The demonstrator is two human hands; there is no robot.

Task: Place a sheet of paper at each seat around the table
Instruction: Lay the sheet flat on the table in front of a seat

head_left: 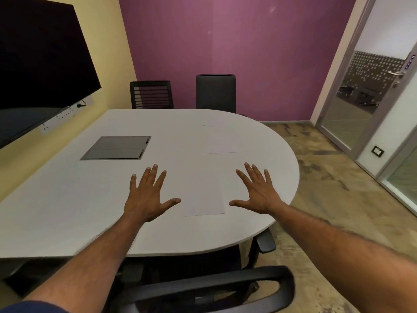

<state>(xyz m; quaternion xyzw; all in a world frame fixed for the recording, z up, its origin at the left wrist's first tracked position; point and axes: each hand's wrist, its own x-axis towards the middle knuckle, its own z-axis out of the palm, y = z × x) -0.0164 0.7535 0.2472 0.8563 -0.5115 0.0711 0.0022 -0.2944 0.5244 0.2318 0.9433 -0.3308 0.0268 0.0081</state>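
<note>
A white sheet of paper (206, 197) lies flat on the white table (67, 199), between my two hands. My left hand (147, 195) hovers just left of it, fingers spread, holding nothing. My right hand (257, 190) is spread the same way just right of it. A second white sheet (220, 138) lies farther back, in front of the solid-backed dark chair (216, 92). Both sheets are faint against the tabletop.
A slatted black chair (151, 94) stands at the far left side. Another black chair (203, 288) sits tucked in below me. A grey cable hatch (116, 147) is set in the tabletop. A dark wall screen (40, 59) hangs left; a glass door (370, 86) is right.
</note>
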